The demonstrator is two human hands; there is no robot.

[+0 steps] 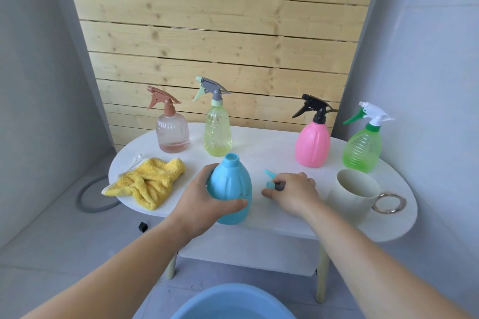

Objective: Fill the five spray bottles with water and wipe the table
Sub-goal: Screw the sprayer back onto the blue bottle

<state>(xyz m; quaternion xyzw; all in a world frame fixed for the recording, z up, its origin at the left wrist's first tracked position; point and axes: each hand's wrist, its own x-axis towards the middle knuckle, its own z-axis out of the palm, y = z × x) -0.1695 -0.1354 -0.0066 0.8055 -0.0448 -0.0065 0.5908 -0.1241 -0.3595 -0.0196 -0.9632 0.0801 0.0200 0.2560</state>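
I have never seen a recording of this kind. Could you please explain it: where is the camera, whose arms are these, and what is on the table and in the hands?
There is no machine here. The picture comes from a wide-angle camera on a person's head, looking forward and down, so both bare arms are that person's own. The left hand grips a light blue plastic bottle with an open neck, standing on the white oval table. The right hand curls over its blue spray head. Behind stand four capped spray bottles: clear brownish, yellow-green, pink, ribbed green. A crumpled yellow cloth lies left, a cream mug with a metal ring handle right. A blue basin sits below.
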